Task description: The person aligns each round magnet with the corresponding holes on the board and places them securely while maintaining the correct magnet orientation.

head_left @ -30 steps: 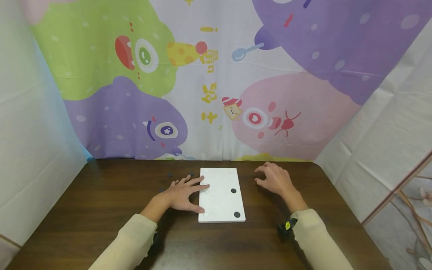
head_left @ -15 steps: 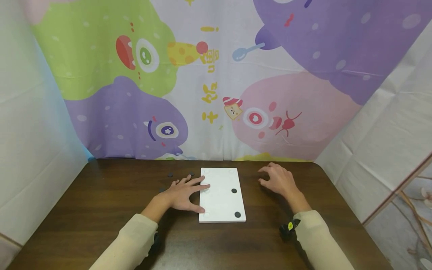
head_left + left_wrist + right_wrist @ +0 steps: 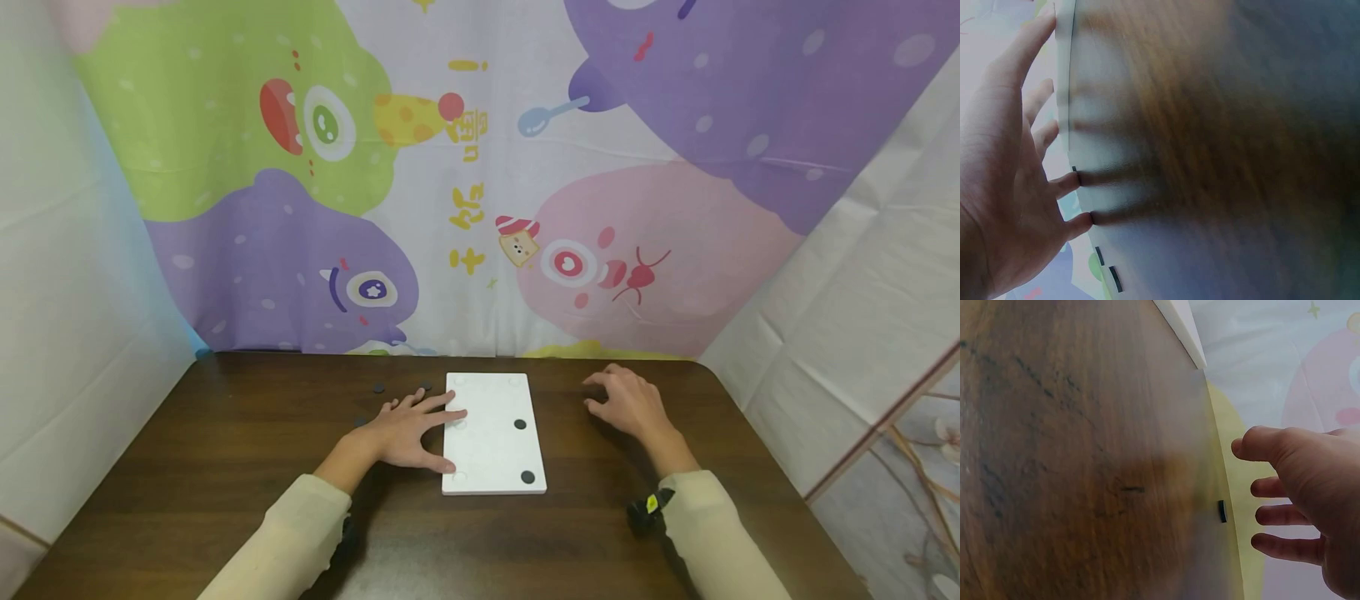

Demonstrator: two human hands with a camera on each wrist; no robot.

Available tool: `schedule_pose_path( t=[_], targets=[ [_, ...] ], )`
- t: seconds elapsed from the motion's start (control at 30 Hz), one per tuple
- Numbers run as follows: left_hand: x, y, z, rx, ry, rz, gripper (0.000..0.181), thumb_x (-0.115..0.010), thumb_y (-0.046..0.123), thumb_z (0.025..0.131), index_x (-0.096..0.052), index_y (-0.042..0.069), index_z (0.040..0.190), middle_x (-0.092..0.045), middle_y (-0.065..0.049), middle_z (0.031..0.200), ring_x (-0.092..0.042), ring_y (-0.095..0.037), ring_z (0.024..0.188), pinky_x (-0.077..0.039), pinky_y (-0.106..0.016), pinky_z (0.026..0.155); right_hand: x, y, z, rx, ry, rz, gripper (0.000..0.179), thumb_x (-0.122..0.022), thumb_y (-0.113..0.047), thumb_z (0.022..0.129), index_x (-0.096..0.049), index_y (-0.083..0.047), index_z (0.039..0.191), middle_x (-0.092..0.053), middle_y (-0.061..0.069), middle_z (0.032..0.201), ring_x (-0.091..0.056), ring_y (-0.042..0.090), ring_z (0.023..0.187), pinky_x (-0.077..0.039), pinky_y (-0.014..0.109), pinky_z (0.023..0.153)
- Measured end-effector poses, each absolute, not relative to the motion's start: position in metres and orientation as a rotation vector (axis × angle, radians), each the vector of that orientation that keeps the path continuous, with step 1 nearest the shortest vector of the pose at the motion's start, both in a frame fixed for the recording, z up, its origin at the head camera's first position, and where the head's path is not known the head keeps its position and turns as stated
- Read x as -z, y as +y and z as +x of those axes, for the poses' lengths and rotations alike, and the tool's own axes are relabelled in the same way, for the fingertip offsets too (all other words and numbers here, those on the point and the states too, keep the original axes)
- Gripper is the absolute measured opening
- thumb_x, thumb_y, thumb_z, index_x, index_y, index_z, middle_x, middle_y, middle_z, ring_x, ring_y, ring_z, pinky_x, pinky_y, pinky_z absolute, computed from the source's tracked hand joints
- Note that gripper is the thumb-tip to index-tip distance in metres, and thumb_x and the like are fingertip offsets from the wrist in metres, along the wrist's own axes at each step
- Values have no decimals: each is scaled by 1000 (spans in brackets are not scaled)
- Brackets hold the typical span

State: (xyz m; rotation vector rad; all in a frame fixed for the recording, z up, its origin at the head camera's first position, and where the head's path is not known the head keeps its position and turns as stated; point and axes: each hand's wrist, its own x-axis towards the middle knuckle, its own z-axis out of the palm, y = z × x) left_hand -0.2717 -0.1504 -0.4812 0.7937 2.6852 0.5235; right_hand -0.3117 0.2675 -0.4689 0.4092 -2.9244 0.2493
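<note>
A white rectangular board [image 3: 491, 450] lies on the table, with shallow round marks near its edges. Two flat black discs sit along its right side, a near disc [image 3: 528, 477] and a middle disc [image 3: 520, 424]. Spread across the board's left edge, my left hand [image 3: 405, 435] rests its thumb and two fingertips on it; the other fingers reach the table. My right hand [image 3: 630, 404] is apart from the board, to its right, fingers loosely bent and holding nothing. In the right wrist view a small black piece [image 3: 1222, 511] appears beyond my right hand's fingers.
Several loose black discs [image 3: 378, 388] lie left of the board, partly behind my left hand. The brown wooden table [image 3: 480, 550] ends at a patterned cloth [image 3: 465, 317] at the back. White cloth walls [image 3: 847, 333] stand on both sides.
My right hand has shifted a little to the right, farther from the board. My left hand, the board and the discs look unmoved.
</note>
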Motion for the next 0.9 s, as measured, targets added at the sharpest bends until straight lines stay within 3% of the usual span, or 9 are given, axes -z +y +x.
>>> schedule_pose_path(
  t=[0.33, 0.9],
  targets=[
    [481, -152, -272, -520, 2680, 786, 95, -80, 69, 95, -42, 35, 175, -19, -1, 192, -15, -58, 175, -21, -91, 128, 468, 274, -316, -264, -2924, 400, 36, -87, -29, 98, -83, -18, 132, -78, 15, 131, -78, 39, 105, -65, 54, 74],
    [480, -151, -271, -529, 2671, 781, 95, -80, 69, 95, -41, 36, 176, -19, -1, 192, -15, -59, 175, -19, -92, 128, 473, 274, -319, -310, -2973, 325, 37, -84, -27, 101, -82, -15, 135, -74, 18, 135, -77, 42, 108, -65, 57, 78]
  ],
)
